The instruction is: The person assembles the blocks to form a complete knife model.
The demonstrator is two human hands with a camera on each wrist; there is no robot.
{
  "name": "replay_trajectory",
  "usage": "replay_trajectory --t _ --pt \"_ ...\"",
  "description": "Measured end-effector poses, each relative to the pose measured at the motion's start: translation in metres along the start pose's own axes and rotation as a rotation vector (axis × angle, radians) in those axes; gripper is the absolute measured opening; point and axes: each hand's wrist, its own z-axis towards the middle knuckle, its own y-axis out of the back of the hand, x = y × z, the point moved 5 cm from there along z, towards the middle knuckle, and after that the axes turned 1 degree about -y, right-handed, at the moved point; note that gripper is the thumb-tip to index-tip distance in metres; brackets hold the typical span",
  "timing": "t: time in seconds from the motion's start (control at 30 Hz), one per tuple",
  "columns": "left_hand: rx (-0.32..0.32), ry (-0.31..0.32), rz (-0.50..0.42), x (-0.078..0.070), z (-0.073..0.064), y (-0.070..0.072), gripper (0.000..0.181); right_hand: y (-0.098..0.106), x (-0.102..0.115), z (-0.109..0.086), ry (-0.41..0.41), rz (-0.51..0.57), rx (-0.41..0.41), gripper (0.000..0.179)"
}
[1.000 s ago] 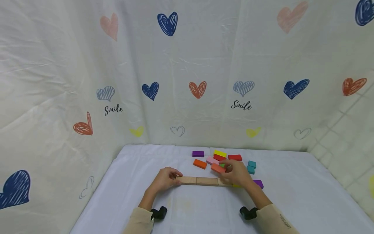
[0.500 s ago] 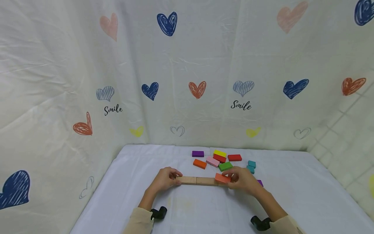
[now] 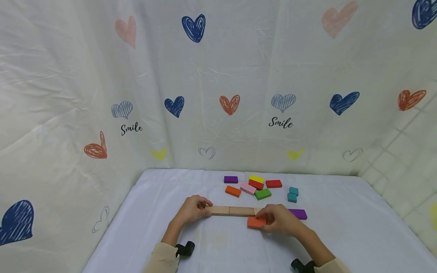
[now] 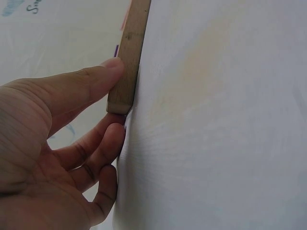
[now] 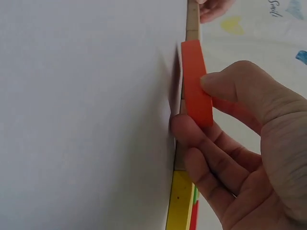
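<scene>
Plain wooden blocks lie end to end in a row on the white cloth. At the row's left end, my left hand grips the end wooden block with the thumb against one face and fingers curled by its end. My right hand pinches an orange-red block between thumb and fingers, on the near side of the row and partly overlapping it in the right wrist view. A yellow block continues the row to the right; in the head view the right hand hides it. Beyond it lies a purple block.
Behind the row lie loose blocks: green, pink, orange, purple, yellow, red and teal. A heart-printed curtain hangs along the table's far edge.
My right hand has brought the orange-red block from beside the loose blocks, over the wooden row, to its near side. The left hand has stayed in place.
</scene>
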Motion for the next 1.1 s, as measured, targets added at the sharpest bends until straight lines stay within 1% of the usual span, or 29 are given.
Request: replay_trajectory --t 0.27,0.4,0.73,0.87,1.1 --pt "0.000 0.002 -0.005 0.002 0.001 -0.001 0.021 -0.007 0.009 0.003 0.003 0.013 0.043 0.032" --pt "0.001 -0.001 -0.003 0.002 0.001 0.000 0.021 -0.010 0.014 0.006 0.017 -0.011 0.051 0.030" --pt "0.004 0.006 -0.005 0.001 0.001 0.000 0.021 -0.015 0.024 0.012 0.044 -0.099 0.035 0.026" --pt "0.005 -0.003 -0.006 0.001 0.001 -0.001 0.021 -0.015 0.025 0.012 0.045 -0.101 0.030 0.025" --pt "0.007 0.010 -0.004 0.002 0.000 -0.002 0.020 -0.015 0.024 0.011 0.038 -0.081 0.022 0.024"
